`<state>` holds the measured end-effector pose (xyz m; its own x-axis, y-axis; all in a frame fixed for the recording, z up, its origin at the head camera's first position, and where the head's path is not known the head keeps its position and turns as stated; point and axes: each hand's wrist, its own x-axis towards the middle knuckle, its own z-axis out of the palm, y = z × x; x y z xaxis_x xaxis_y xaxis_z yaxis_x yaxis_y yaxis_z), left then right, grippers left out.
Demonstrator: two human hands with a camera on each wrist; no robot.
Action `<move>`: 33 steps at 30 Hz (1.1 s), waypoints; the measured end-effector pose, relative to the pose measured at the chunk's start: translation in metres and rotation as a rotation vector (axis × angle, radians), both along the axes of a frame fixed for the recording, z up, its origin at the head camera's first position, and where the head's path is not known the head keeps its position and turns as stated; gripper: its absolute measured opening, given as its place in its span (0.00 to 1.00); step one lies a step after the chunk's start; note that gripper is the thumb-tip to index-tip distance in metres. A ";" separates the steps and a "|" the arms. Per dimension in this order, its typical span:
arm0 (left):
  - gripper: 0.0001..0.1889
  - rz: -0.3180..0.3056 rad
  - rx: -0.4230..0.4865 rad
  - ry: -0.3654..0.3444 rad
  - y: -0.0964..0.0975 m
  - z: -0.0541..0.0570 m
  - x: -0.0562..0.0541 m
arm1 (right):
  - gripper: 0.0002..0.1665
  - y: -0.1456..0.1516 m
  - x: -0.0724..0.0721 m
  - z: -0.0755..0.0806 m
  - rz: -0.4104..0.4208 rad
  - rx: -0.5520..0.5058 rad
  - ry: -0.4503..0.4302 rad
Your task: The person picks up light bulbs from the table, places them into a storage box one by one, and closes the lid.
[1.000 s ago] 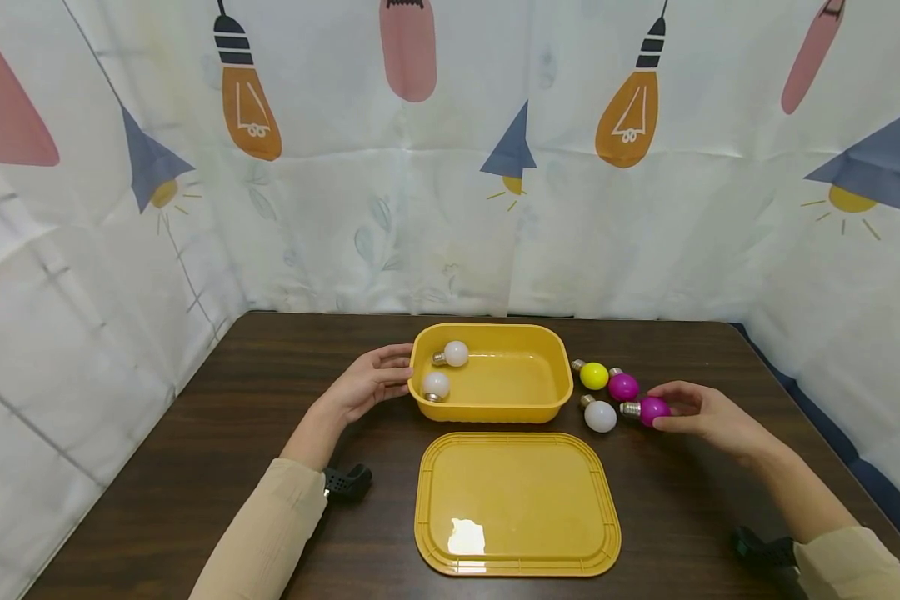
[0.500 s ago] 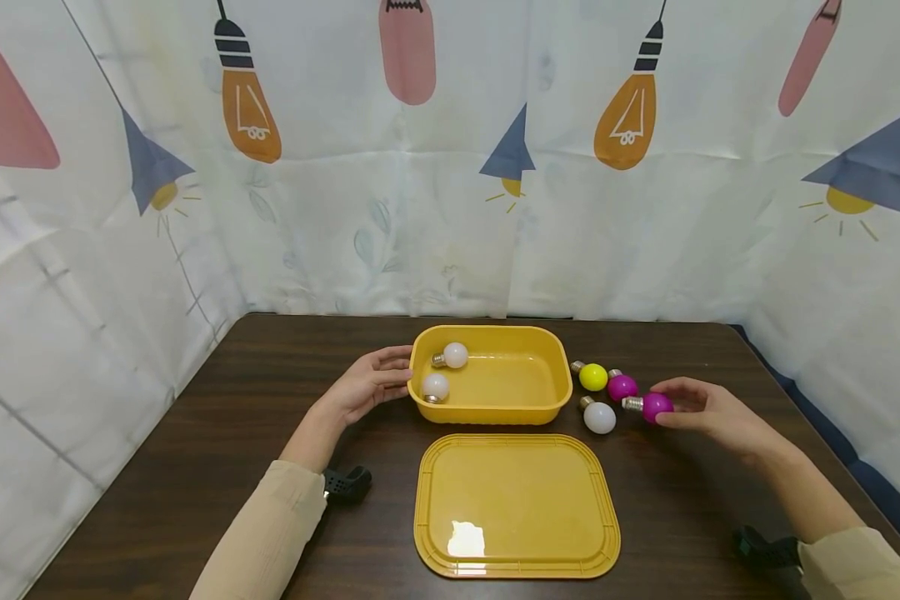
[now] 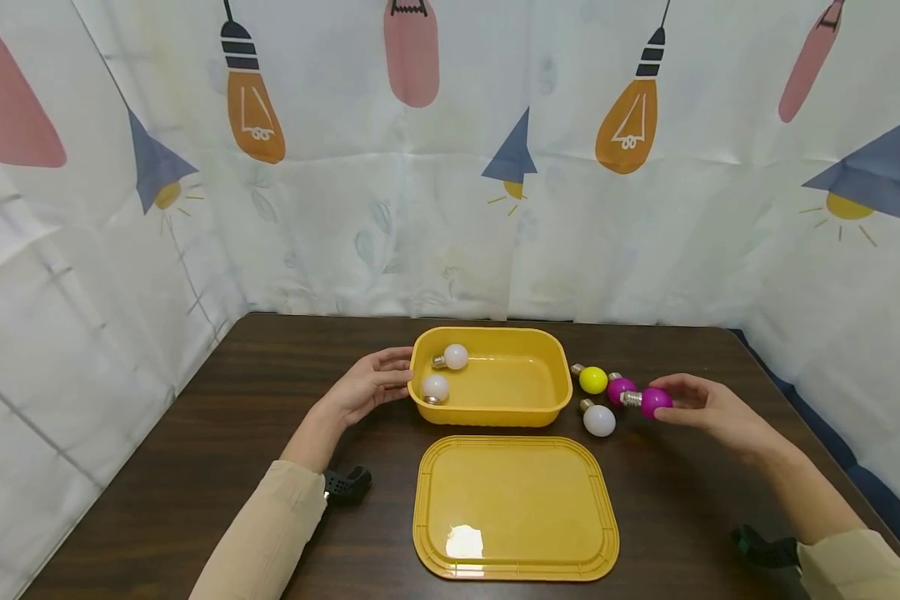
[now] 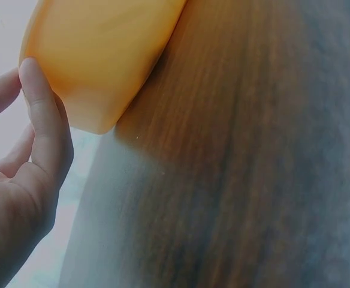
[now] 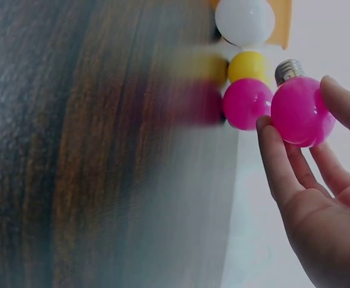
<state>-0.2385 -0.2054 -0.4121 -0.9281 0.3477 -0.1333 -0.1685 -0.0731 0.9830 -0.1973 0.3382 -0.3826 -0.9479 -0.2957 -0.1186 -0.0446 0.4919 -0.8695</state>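
My right hand (image 3: 712, 414) pinches a magenta light bulb (image 3: 656, 403) between thumb and fingertips, its metal screw base pointing left. In the right wrist view that bulb (image 5: 302, 113) is raised off the table. My left hand (image 3: 363, 386) touches the left wall of a yellow plastic container (image 3: 495, 417), its fingers fairly straight at the rim. Inside, at the left end, lie two white bulbs (image 3: 456, 357). Right of the container rest a yellow bulb (image 3: 592, 380), a second magenta bulb (image 3: 619, 389), partly hidden behind the held one, and a white bulb (image 3: 599, 421).
A flat yellow lid (image 3: 516, 508) lies on the dark wooden table (image 3: 270, 400) in front of the container. A printed white curtain (image 3: 330, 233) surrounds the table at the back and sides. Black wrist straps with cameras (image 3: 348, 485) sit near both sleeves.
My right hand has raised the magenta bulb slightly, so it now overlaps the other magenta bulb more. The left hand stays at the container. The head view has tilted a little.
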 end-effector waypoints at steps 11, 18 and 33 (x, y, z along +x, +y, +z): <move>0.32 -0.004 -0.004 0.000 0.001 0.001 0.000 | 0.31 -0.005 0.000 0.007 0.004 -0.017 0.031; 0.32 -0.002 -0.008 -0.004 0.001 0.002 0.001 | 0.31 -0.011 -0.001 0.012 0.006 -0.010 0.042; 0.31 -0.001 -0.005 0.001 0.001 0.000 0.002 | 0.31 -0.022 -0.003 0.012 0.016 -0.026 0.039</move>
